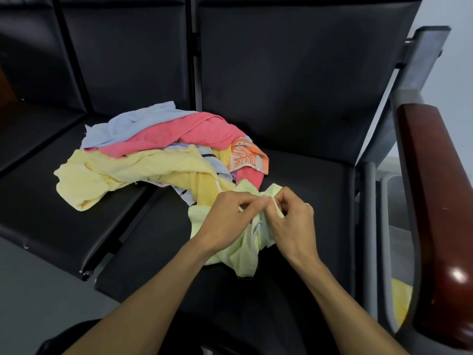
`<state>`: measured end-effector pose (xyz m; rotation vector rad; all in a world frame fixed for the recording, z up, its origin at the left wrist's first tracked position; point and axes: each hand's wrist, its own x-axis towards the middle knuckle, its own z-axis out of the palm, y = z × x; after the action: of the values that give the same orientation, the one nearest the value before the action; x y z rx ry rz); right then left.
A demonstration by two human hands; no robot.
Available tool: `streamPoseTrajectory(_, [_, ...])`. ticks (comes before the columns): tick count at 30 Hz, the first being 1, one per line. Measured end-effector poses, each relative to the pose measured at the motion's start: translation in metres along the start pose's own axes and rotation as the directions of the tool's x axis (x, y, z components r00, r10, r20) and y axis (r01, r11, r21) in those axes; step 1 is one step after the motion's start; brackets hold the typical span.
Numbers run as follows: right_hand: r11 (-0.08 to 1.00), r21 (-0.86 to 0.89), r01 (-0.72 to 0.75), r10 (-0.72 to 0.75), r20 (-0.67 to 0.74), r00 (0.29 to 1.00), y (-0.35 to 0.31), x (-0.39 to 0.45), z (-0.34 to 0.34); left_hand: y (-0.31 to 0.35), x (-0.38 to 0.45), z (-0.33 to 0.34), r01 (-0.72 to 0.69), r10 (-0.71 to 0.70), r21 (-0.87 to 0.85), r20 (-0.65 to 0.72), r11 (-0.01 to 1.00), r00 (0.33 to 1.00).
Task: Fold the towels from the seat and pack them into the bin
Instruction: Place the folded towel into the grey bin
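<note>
The pale lime-green terry towel lies crumpled on the black padded seat of the bench, at about 5 o'clock from the loose heap of towels, its upper edge touching that heap. Both hands work at its top edge. The left hand pinches a bit of the hem between thumb and forefinger, fingers curled; the right hand pinches the cloth just beside it, thumb and fingertips closed on the fabric. The two grips are almost touching.

The step in hand looks like finding the corners so the towel can be opened flat. To do it well, I would keep one pinch fixed and let the other hand slide along the hem until it reaches the next corner, rather than pulling from the bunched middle. Then lift and shake lightly so the twisted lower part hangs free. Draw it toward 6 o'clock, away from the heap, so the yellow towel and the pink towel are not dragged along.

The bare seat at 3 o'clock from the hands would serve for laying it flat and folding. What seems to be the bin, with something yellow inside, sits at 4 o'clock beyond the glossy dark-red wooden armrest; it is mostly hidden.
</note>
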<state>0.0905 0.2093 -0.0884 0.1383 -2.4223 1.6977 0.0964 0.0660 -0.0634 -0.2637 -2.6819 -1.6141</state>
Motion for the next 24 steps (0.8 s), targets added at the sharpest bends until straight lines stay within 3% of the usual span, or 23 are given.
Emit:
streamPoseTrajectory(6, [0.999, 0.034, 0.021, -0.027, 0.181, 0.983, -0.002, 0.004, -0.007, -0.004, 0.005, -0.005, 0.038, -0.034, 0.047, -0.095, 0.998, 0.995])
streamPoseTrajectory(8, [0.999, -0.034, 0.024, -0.015, 0.25, 0.968, 0.003, 0.007, -0.011, -0.006, 0.006, -0.009, 0.082, -0.073, 0.059, -0.132, 0.995, 0.989])
streamPoseTrajectory(10, [0.983, -0.175, 0.056, -0.019, 0.21, 0.978, 0.009, 0.008, -0.013, -0.012, 0.005, -0.014, 0.141, -0.148, -0.053, -0.16, 0.989, 0.976])
streamPoseTrajectory(12, [0.948, -0.302, 0.103, -0.066, 0.129, 0.989, 0.014, 0.009, -0.014, -0.02, 0.004, -0.021, 0.196, -0.236, -0.195, -0.21, 0.961, 0.949])
streamPoseTrajectory(14, [0.945, -0.303, 0.123, -0.09, 0.119, 0.989, 0.016, 0.01, -0.014, -0.027, 0.003, -0.031, 0.224, -0.293, -0.251, -0.288, 0.942, 0.912])
streamPoseTrajectory(19, [0.928, -0.359, 0.096, 0.018, 0.3, 0.954, 0.026, 0.008, -0.013, -0.044, -0.002, -0.057, 0.25, -0.341, -0.25, -0.449, 0.935, 0.826])
streamPoseTrajectory(21, [0.941, -0.33, 0.076, 0.021, 0.281, 0.959, 0.024, 0.008, -0.014, -0.052, -0.006, -0.066, 0.263, -0.351, -0.241, -0.483, 0.934, 0.802])
streamPoseTrajectory(24, [0.995, -0.099, -0.006, 0.04, 0.337, 0.941, 0.016, 0.011, -0.017, -0.059, -0.01, -0.076, 0.278, -0.348, -0.209, -0.526, 0.938, 0.776])
